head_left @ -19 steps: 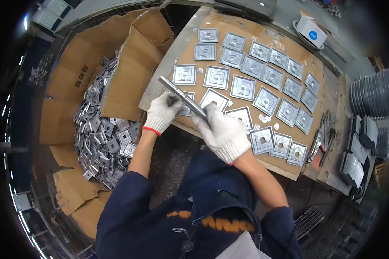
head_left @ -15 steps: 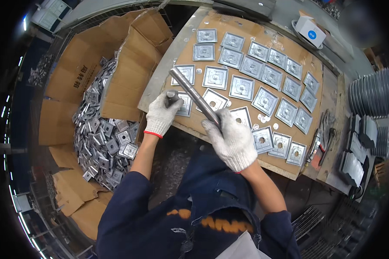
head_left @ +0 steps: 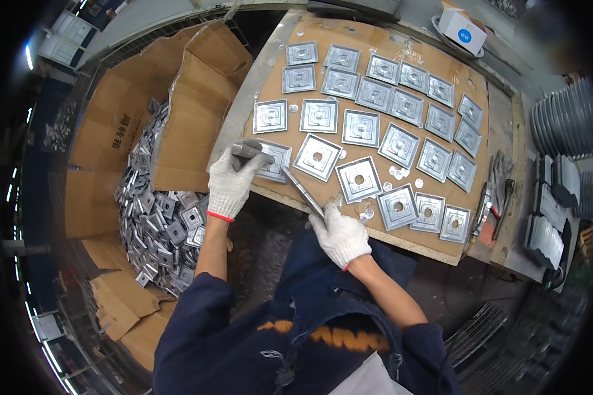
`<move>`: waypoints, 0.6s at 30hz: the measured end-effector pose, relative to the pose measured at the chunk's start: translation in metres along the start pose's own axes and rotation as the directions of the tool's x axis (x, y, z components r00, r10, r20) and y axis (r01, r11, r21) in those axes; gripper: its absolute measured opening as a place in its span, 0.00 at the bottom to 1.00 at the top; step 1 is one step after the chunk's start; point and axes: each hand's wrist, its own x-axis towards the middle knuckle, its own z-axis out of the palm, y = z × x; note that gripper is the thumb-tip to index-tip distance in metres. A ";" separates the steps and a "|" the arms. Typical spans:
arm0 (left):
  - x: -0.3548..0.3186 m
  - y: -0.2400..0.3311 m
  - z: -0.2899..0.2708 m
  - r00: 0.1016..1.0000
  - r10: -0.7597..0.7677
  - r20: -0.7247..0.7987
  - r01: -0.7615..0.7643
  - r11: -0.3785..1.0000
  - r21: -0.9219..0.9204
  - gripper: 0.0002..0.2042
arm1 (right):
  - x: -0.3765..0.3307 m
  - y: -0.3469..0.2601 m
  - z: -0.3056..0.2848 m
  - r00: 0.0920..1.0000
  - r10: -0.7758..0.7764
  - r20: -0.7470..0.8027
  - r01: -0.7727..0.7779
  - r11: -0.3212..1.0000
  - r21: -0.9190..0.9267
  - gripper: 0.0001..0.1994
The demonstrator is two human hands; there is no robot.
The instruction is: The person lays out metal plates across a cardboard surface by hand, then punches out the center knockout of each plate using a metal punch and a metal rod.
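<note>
Both hands wear white knit gloves. My left hand grips the grey handle end of a long metal bar at the board's near left corner. My right hand pinches the bar's other end at the near edge of the brown board. The bar lies low across a square metal plate. Several square silver plates with centre holes lie in rows over the board. Small round metal slugs are scattered between them.
An open cardboard box on my left holds a heap of loose square plates. A small white box sits at the far right. Hand tools lie right of the board, with stacked dark metal discs beyond.
The bar has come down and toward me, from a raised diagonal over the plates to the board's near edge. My right hand slid back to the edge; my left stayed at the corner.
</note>
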 end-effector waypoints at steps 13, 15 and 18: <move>0.017 -0.010 -0.012 0.996 -0.080 0.028 0.075 0.984 0.161 0.12 | -0.013 -0.021 -0.047 0.993 0.115 -0.025 -0.108 0.977 0.183 0.21; 0.014 -0.012 -0.015 0.990 -0.103 0.093 0.086 0.981 0.175 0.10 | -0.016 -0.018 -0.049 0.989 0.147 0.010 -0.146 0.969 0.199 0.22; 0.011 -0.004 -0.011 0.951 -0.222 0.215 0.173 0.958 0.227 0.06 | -0.023 -0.005 -0.043 0.986 0.169 -0.012 -0.163 0.966 0.200 0.23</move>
